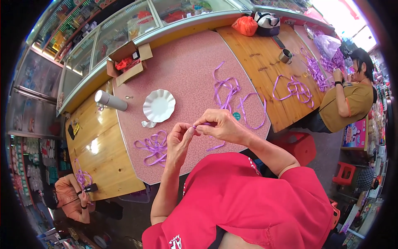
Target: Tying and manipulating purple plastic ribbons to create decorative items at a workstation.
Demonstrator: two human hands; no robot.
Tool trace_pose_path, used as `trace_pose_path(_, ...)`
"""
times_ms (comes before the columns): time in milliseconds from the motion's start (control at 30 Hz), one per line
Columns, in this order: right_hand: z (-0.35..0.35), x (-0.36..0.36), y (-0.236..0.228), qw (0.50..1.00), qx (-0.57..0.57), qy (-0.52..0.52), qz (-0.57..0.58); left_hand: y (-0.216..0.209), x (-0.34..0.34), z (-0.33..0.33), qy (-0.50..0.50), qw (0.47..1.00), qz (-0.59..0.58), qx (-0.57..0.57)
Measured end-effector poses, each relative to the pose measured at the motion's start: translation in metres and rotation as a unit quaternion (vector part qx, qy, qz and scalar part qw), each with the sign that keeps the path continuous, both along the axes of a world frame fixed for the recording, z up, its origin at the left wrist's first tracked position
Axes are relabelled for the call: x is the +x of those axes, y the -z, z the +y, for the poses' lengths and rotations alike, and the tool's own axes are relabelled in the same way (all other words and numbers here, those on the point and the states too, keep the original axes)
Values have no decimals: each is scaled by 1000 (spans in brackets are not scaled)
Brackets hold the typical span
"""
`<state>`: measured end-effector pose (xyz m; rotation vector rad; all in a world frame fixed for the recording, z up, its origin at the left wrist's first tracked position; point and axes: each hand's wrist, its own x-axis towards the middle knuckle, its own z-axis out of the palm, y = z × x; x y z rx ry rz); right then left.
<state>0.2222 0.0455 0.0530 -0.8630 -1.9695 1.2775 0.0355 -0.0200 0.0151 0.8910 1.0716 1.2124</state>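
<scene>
My left hand (179, 140) and my right hand (219, 124) meet above the near edge of a pink speckled table (186, 66). Both pinch a short piece of purple ribbon (200, 125) between thumb and fingertips. A loose end of the ribbon (216, 146) trails down under my right hand. A bundle of folded purple ribbon loops (154, 146) lies on the table just left of my left hand. Long loose purple ribbon strands (232, 94) lie beyond my hands.
A white scalloped paper plate (159, 105), a grey cylinder (110, 100) and an open cardboard box (128, 62) sit on the pink table. Two other people work with purple ribbon at the wooden tables (265, 62), right and lower left. Red stools (300, 145) stand at right.
</scene>
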Motion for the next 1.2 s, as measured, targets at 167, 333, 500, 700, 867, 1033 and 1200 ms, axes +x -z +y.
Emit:
trace_pose_path(167, -4, -3, -14, 999, 18, 5, -36, 1, 2, -2, -6, 1000, -27, -2)
trace_pose_path(333, -6, -6, -21, 998, 3, 15, -59, -2, 1, -4, -6, 998, -56, -5)
trace_pose_path(500, -3, -5, -13, 999, 20, -6, -38, -4, 0, -5, -13, 997, -73, -10)
trace_pose_path(700, -5, -9, -17, 999, 1, 9, -45, -2, 0, -4, -13, 997, -68, -14)
trace_pose_path(867, -1, -6, -14, 994, 62, -10, -86, 0, -4, -3, -1, 998, -64, -14)
trace_pose_path(1033, 0, -7, -17, 998, 1, 5, -60, -1, -4, -1, 7, 998, -59, -12)
trace_pose_path(1200, 1, -12, -16, 996, 58, -4, -71, 2, -5, 2, -6, 997, -81, -14)
